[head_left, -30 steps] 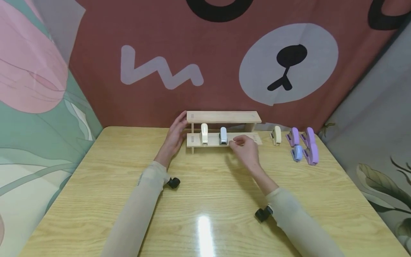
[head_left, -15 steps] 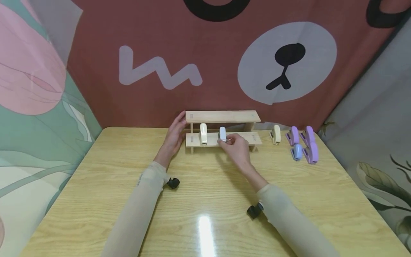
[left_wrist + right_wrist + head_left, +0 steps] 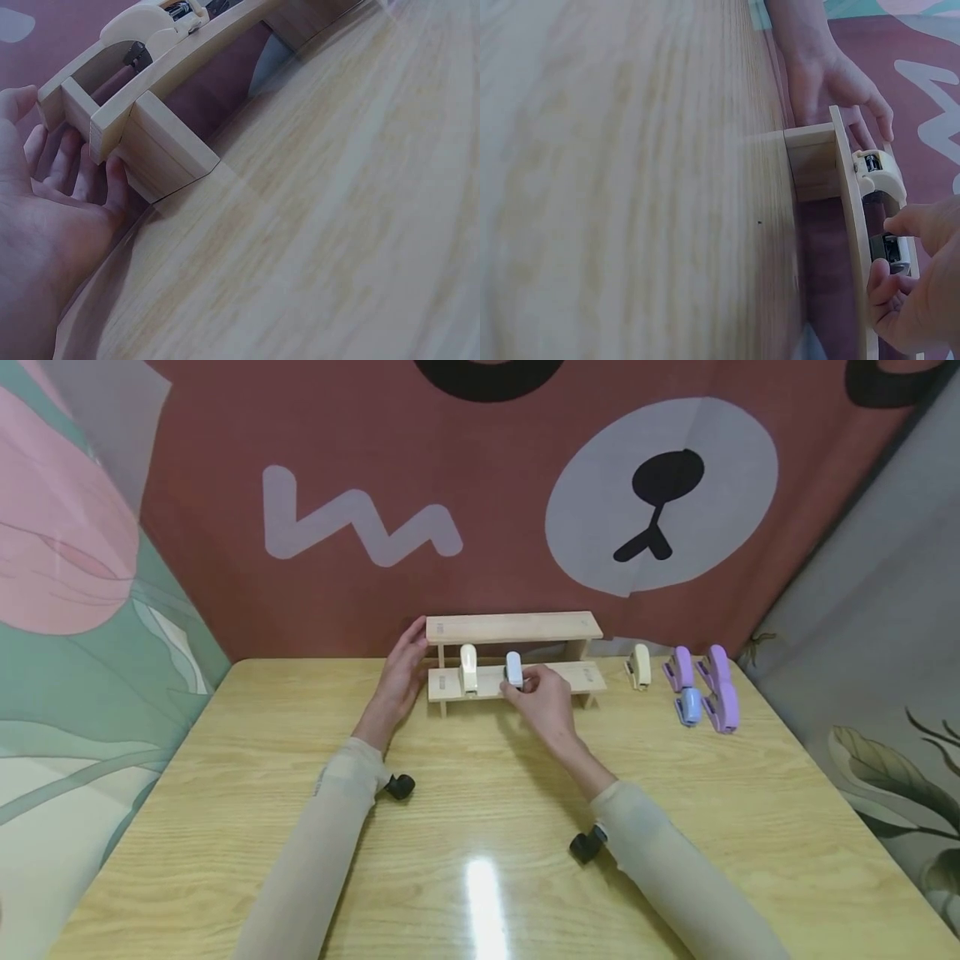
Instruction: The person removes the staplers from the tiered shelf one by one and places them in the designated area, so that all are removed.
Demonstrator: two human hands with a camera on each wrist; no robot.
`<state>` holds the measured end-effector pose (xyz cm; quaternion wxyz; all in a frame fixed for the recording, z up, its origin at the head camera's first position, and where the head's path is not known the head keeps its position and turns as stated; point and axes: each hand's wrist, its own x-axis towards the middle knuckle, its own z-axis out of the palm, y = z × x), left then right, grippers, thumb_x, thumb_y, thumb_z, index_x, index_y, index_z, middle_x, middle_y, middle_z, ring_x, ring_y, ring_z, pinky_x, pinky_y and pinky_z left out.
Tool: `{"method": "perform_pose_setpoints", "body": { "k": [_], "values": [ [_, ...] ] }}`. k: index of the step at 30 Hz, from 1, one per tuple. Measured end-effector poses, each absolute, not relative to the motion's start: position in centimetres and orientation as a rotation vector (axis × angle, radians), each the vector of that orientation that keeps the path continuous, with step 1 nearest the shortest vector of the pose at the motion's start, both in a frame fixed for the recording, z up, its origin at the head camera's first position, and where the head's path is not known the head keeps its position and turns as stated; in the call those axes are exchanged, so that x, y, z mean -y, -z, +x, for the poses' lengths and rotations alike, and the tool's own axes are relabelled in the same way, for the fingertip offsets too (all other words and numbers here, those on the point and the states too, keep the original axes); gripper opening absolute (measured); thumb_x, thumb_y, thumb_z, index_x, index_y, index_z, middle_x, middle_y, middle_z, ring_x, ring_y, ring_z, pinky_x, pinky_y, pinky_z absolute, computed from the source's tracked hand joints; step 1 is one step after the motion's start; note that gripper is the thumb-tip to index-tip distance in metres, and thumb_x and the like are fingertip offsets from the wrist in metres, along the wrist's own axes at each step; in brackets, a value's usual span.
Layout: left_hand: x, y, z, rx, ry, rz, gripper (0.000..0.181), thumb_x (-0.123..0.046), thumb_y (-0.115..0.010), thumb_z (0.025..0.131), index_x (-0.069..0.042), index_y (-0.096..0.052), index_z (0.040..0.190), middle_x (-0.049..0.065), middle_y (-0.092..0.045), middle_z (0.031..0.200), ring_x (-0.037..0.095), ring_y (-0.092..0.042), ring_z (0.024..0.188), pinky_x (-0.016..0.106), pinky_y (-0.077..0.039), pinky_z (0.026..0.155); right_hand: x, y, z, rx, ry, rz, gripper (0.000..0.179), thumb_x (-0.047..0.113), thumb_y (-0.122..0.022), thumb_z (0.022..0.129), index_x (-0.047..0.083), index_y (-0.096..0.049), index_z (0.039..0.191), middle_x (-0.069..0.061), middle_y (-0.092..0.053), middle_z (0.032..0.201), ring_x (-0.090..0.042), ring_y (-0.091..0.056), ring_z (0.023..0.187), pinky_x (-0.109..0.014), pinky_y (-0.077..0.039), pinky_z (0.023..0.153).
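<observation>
A two-tier wooden rack (image 3: 551,625) stands at the back of the table. On its lower shelf sit a cream stapler (image 3: 468,670) and, to the right, a white stapler (image 3: 513,668). My right hand (image 3: 546,702) pinches the white stapler near its front end; in the right wrist view, thumb and fingers lie on either side of that stapler (image 3: 891,253). My left hand (image 3: 400,681) rests against the rack's left end, fingers extended. In the left wrist view, the left hand's fingers (image 3: 79,169) reach round the ends of both shelves.
Right of the rack, another cream stapler (image 3: 639,667) stands on the table (image 3: 480,777). Beyond it are several purple staplers (image 3: 723,706) and a blue stapler (image 3: 688,706). A printed cloth (image 3: 360,585) hangs right behind the rack.
My right hand has moved left along the lower shelf, from beside the white stapler to gripping it. The left hand stays at the rack's end. The head view has shifted slightly.
</observation>
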<state>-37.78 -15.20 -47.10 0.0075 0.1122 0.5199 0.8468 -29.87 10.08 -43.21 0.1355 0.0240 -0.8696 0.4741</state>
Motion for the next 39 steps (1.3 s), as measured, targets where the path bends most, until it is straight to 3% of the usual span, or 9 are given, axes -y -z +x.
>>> {"method": "perform_pose_setpoints", "body": {
  "k": [22, 39],
  "values": [
    [15.2, 47.2, -37.5, -1.630, -2.642, 0.372, 0.055, -0.027, -0.057, 0.106, -0.026, -0.039, 0.158, 0.000, -0.042, 0.156, 0.035, -0.034, 0.139, 0.061, -0.024, 0.112, -9.9, 43.7, -29.4, 2.447, -1.416, 0.068, 0.033, 0.024, -0.083, 0.084, 0.000, -0.070, 0.102, -0.009, -0.066, 0.083, -0.021, -0.061, 0.071, -0.033, -0.051, 0.062],
    [15.3, 47.2, -37.3, -1.615, -2.639, 0.373, 0.057, -0.026, -0.058, 0.105, -0.025, -0.039, 0.158, -0.001, -0.043, 0.155, 0.032, -0.036, 0.140, 0.057, -0.027, 0.113, -11.1, 43.2, -29.2, 2.445, -1.365, 0.028, 0.035, 0.027, -0.083, 0.084, 0.000, -0.071, 0.103, -0.008, -0.065, 0.082, -0.021, -0.061, 0.072, -0.034, -0.050, 0.065]
  ]
}}
